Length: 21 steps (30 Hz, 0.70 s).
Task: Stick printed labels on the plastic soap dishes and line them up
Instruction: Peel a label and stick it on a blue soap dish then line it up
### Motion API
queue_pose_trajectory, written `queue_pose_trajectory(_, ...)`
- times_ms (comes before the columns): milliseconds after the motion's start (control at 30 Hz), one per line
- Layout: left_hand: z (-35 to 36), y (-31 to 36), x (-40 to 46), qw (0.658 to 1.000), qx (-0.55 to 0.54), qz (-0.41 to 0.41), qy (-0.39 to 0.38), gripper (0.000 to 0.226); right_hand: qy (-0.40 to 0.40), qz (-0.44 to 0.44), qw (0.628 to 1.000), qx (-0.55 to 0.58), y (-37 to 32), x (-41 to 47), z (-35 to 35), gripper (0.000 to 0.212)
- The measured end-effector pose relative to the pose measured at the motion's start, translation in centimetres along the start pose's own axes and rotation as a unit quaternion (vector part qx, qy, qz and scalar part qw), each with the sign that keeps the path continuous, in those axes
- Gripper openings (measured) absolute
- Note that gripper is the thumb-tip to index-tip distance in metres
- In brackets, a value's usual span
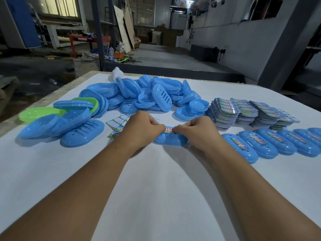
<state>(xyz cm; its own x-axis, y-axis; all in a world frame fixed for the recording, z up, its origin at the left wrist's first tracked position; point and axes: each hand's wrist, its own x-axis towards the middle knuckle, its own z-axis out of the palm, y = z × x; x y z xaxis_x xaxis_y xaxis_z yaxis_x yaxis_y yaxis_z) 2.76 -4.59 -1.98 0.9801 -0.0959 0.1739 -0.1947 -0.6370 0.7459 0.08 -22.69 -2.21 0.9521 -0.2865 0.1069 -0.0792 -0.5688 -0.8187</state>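
A blue soap dish [171, 140] lies upside down on the white table between my hands. A printed label [169, 129] with red characters lies along its top. My left hand [144, 130] pinches the label's left end with curled fingers. My right hand [194, 128] pinches its right end. To the right, a row of several blue labelled dishes [260, 145] stands side by side. A label sheet [116, 125] with empty spaces lies partly under my left hand.
A heap of unlabelled blue dishes [152, 96] fills the far middle of the table [156, 188]. More blue dishes and green ones [40, 113] lie at the left. Stacks of printed label sheets [243, 112] sit at the right. A white object [116, 73] stands at the far edge.
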Motion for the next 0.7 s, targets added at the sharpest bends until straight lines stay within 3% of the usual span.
queue_pose_trajectory(400, 0.5, 0.3, 0.1, 0.995, 0.092, 0.025, 0.028, 0.014, 0.011, -0.007, 0.999, -0.043, -0.2, -0.1, 0.3, 0.035)
queue_pose_trajectory(700, 0.7, 0.8, -0.1, 0.964, 0.229, 0.105, 0.080, 0.029, 0.070, -0.050, 0.976, -0.197, -0.9, -1.0, 0.5, 0.041)
